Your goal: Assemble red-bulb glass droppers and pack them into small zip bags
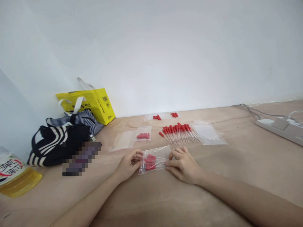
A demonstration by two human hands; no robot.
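Note:
Between my two hands lies a clear zip bag point(161, 153) with several red-bulbed droppers point(150, 161) inside, their bulbs toward the left. My left hand point(130, 164) pinches the bag's zip end at the left, fingers closed. My right hand point(183, 165) is closed on the other end of the bag, over the droppers' clear stems. Just beyond, a row of loose droppers point(178, 129) with red bulbs lies fanned on the wooden table point(151, 201). Left of that row is another zip bag point(142, 130) with red-bulbed droppers in it.
Flat clear bags lie left point(121, 140) and right point(208, 132) of the row. Small red bulbs point(156, 117) rest on a bag at the back. At left stand a yellow bag point(104, 107), a black striped bag point(59, 142) and an oil bottle point(21, 179); at right, a power strip point(281, 127).

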